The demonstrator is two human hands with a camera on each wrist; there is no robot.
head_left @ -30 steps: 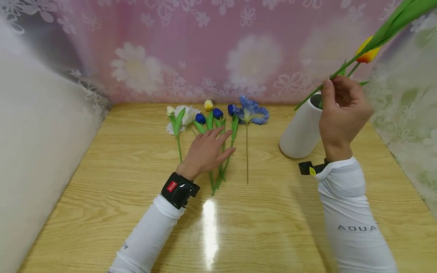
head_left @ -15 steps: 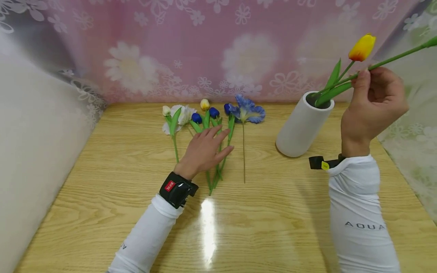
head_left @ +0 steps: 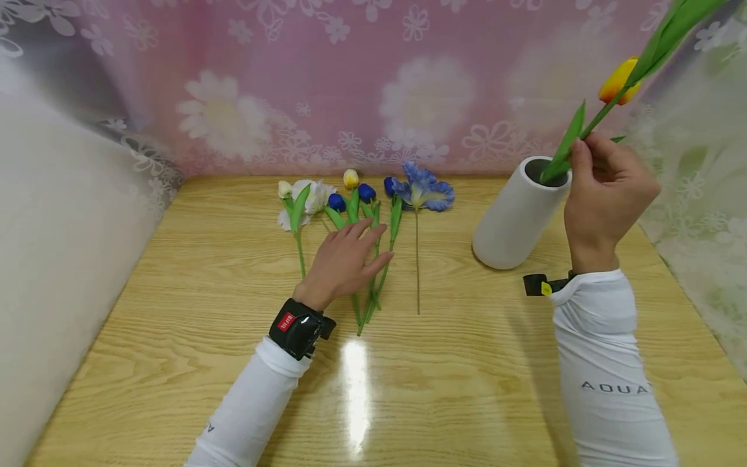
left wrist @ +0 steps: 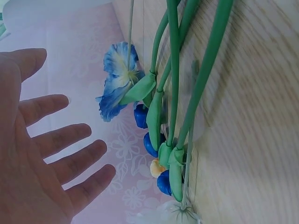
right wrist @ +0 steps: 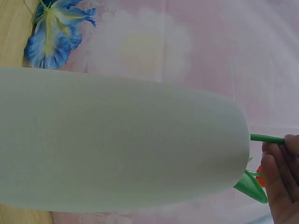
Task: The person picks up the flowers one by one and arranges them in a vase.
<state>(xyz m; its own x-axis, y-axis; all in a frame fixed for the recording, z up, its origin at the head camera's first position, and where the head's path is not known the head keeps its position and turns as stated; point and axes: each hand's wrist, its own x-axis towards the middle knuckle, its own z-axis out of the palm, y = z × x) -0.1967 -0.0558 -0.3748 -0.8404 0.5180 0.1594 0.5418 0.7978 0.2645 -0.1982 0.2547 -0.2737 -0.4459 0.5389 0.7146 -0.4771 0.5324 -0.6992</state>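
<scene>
My right hand (head_left: pixel 609 198) pinches the green stem (right wrist: pixel 266 138) of a flower between thumb and fingertips. This flower's long leaves (head_left: pixel 671 42) rise past the top right of the head view, its bloom out of frame. In the right wrist view the stem runs down to the rim of the white vase (head_left: pixel 513 220). A yellow-and-red tulip (head_left: pixel 613 81) stands in that vase, partly covered by the held flower. My left hand (head_left: pixel 344 259) has its fingers spread above several blue tulips (head_left: pixel 366 192) lying on the table; in the left wrist view it holds nothing.
A yellow-white tulip (head_left: pixel 351 178) lies among the blue ones. To their left are a white tulip (head_left: pixel 284 189) and a large white flower (head_left: pixel 318 194); right of them lies a blue iris-like flower (head_left: pixel 423 188). A pink floral curtain (head_left: pixel 327 97) hangs behind the wooden table (head_left: pixel 438 389).
My right hand swings right, then back left, and the held flower now points more steeply up. Its lower end was left of the vase mouth a second ago. My left hand barely moves.
</scene>
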